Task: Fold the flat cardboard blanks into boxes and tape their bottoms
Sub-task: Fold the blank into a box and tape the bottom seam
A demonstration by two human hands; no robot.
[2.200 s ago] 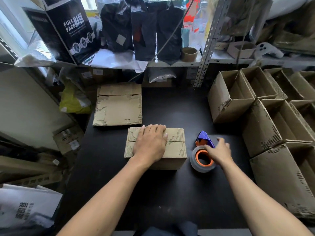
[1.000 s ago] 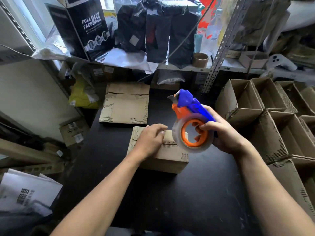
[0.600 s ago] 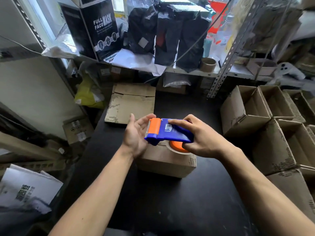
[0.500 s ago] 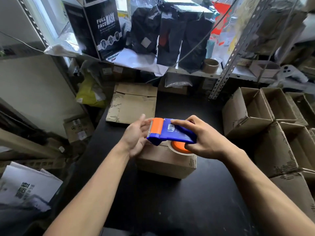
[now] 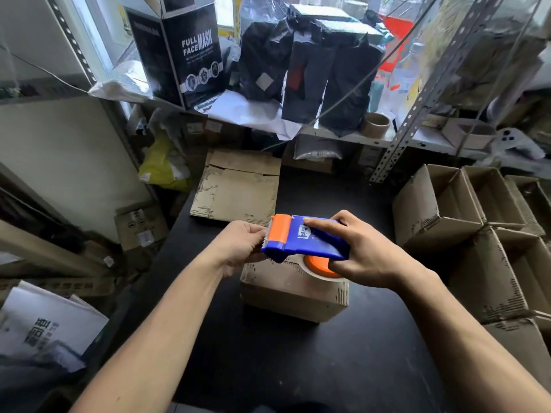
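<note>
A folded cardboard box (image 5: 293,293) stands flaps-up on the black table (image 5: 298,368). Just above it my right hand (image 5: 362,257) grips a blue and orange tape dispenser (image 5: 304,238) with its tape roll (image 5: 320,268) underneath. My left hand (image 5: 241,245) is at the dispenser's orange cutter end, fingers curled there; the tape end itself is too small to make out. A stack of flat cardboard blanks (image 5: 238,189) lies at the table's far edge.
Several open finished boxes (image 5: 447,210) crowd the right side. A metal shelf (image 5: 328,135) behind holds black bags, a "Full Face Mask" box (image 5: 190,52) and a tape core (image 5: 377,125). White printed papers (image 5: 44,332) lie low at the left.
My right hand lifted the dispenser from the table and brought it over the box. My left hand left the box top and closed in on the cutter end.
</note>
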